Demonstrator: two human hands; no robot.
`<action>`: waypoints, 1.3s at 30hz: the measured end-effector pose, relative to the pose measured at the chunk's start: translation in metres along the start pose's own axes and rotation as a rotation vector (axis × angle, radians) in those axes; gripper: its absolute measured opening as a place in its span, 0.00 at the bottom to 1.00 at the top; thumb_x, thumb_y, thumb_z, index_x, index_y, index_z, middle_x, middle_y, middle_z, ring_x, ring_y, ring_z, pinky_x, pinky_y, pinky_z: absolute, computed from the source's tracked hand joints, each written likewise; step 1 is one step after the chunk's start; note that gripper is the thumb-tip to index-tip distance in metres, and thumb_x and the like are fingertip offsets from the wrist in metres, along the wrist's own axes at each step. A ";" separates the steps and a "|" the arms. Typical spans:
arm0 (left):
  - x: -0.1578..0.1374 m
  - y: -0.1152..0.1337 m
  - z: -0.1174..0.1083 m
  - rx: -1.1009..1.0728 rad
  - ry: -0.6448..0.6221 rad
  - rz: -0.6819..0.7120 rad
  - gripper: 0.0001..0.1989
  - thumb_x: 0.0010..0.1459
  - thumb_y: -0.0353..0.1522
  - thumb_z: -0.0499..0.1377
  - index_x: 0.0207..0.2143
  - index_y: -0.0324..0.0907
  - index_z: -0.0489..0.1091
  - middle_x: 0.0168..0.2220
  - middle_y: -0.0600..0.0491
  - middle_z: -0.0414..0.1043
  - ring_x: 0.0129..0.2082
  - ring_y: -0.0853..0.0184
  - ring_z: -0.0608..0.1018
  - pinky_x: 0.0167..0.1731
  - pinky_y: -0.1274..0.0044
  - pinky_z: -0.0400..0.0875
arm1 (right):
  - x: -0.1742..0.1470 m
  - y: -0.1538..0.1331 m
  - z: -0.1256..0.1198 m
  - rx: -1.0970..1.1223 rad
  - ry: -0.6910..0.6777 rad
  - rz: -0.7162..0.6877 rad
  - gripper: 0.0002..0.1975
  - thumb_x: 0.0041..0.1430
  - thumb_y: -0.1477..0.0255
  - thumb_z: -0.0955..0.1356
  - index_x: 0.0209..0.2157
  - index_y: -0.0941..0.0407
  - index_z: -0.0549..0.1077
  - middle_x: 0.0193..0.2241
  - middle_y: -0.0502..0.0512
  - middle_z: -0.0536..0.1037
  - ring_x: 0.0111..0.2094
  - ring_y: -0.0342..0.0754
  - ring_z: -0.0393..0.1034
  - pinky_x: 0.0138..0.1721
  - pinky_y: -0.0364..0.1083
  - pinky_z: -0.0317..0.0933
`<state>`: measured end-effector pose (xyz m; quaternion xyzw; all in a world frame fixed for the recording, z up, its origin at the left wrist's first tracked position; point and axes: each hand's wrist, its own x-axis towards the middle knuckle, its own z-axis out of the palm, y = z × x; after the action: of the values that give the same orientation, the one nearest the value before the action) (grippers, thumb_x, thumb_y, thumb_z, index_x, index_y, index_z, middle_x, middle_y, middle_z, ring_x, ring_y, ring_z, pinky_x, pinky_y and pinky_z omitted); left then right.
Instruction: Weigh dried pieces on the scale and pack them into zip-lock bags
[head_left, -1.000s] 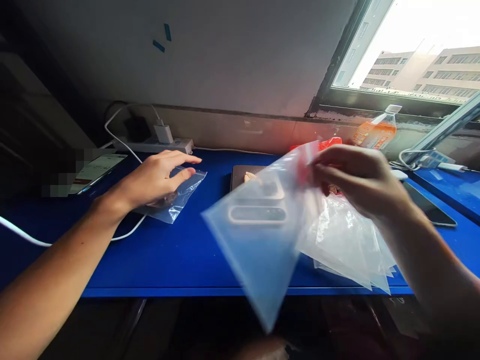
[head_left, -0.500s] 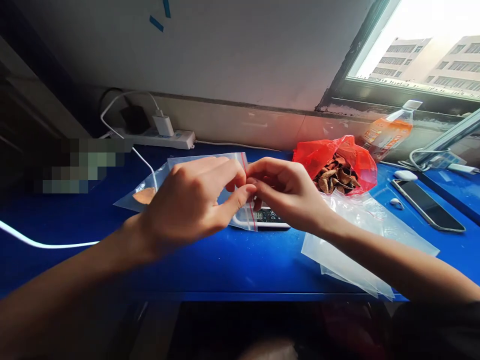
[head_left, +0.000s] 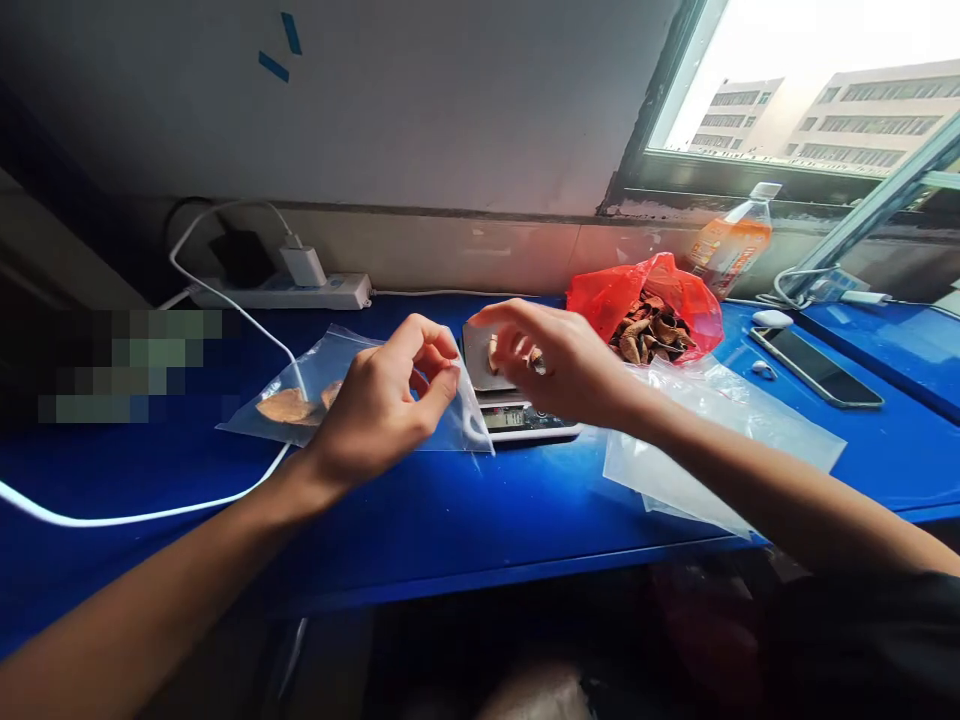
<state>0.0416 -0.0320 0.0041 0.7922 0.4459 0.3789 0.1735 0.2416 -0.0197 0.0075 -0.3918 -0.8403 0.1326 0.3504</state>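
My left hand is closed, thumb and forefinger pinching the open edge of a clear zip bag. Dried brown peel-like pieces lie in the bag's far end, partly behind that hand. Over the metal plate of a white kitchen scale, my right hand curls its fingers around a dried brown piece. Another pale-edged piece shows beside the fingertips on the plate. The fingers hide part of the plate, and the scale's display is partly covered by the bag's edge.
A red plastic bag full of dried pieces stands behind my right hand. Flat clear bags lie under my right forearm. Further right are a phone, earbud case and bottle. A white cable crosses the left side.
My hands have moved apart. The right has left the bag's mouth and reached over the scale plate, while the left still grips the bag. The camera view has shifted slightly.
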 end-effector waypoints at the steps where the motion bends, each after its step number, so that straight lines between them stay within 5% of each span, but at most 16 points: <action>1: 0.001 -0.001 0.001 0.019 0.013 0.006 0.05 0.56 0.33 0.57 0.35 0.43 0.64 0.28 0.56 0.73 0.28 0.69 0.76 0.27 0.79 0.68 | -0.003 0.010 -0.007 -0.113 0.030 -0.017 0.17 0.56 0.77 0.63 0.47 0.57 0.70 0.36 0.54 0.76 0.37 0.46 0.71 0.40 0.47 0.65; 8: 0.000 -0.008 0.002 0.135 0.044 0.084 0.04 0.57 0.32 0.54 0.36 0.42 0.66 0.25 0.58 0.69 0.22 0.72 0.71 0.22 0.80 0.64 | -0.026 0.069 -0.025 -0.363 -0.154 0.001 0.10 0.57 0.77 0.65 0.40 0.56 0.74 0.38 0.57 0.77 0.42 0.50 0.69 0.44 0.50 0.64; 16: 0.001 -0.013 0.003 0.142 0.056 0.062 0.06 0.58 0.33 0.53 0.37 0.42 0.68 0.24 0.59 0.69 0.22 0.72 0.71 0.24 0.79 0.65 | -0.023 0.060 -0.022 -0.377 -0.033 -0.024 0.09 0.58 0.79 0.63 0.35 0.57 0.74 0.33 0.57 0.77 0.38 0.48 0.69 0.39 0.47 0.64; 21: 0.002 -0.014 0.000 0.127 0.078 0.054 0.08 0.59 0.34 0.53 0.37 0.42 0.68 0.25 0.58 0.69 0.22 0.71 0.72 0.21 0.80 0.64 | -0.038 0.090 -0.074 -0.535 0.225 -0.008 0.08 0.59 0.75 0.64 0.34 0.54 0.75 0.33 0.56 0.78 0.37 0.50 0.70 0.40 0.48 0.64; 25: 0.001 -0.015 0.000 0.124 0.065 0.080 0.08 0.59 0.33 0.52 0.38 0.42 0.69 0.25 0.58 0.69 0.23 0.71 0.72 0.20 0.81 0.63 | -0.058 0.152 -0.121 -0.740 0.363 0.229 0.11 0.56 0.76 0.63 0.36 0.57 0.76 0.37 0.62 0.78 0.38 0.54 0.70 0.43 0.53 0.63; 28: 0.000 -0.014 0.002 0.128 0.018 0.094 0.09 0.60 0.32 0.50 0.37 0.42 0.69 0.23 0.59 0.67 0.20 0.72 0.70 0.20 0.80 0.62 | -0.057 0.185 -0.136 -0.764 0.205 0.417 0.12 0.54 0.77 0.63 0.36 0.59 0.77 0.37 0.63 0.79 0.39 0.54 0.72 0.42 0.50 0.62; 39: 0.001 -0.024 -0.002 0.127 0.039 0.079 0.10 0.60 0.33 0.48 0.37 0.43 0.69 0.22 0.59 0.67 0.21 0.71 0.70 0.20 0.80 0.63 | 0.031 0.218 -0.130 -0.564 -0.177 0.496 0.06 0.43 0.80 0.66 0.18 0.57 0.71 0.20 0.50 0.73 0.24 0.44 0.66 0.29 0.42 0.58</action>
<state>0.0261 -0.0185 -0.0089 0.8110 0.4408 0.3716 0.0993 0.4414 0.1402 0.0074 -0.6512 -0.7505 0.0102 0.1124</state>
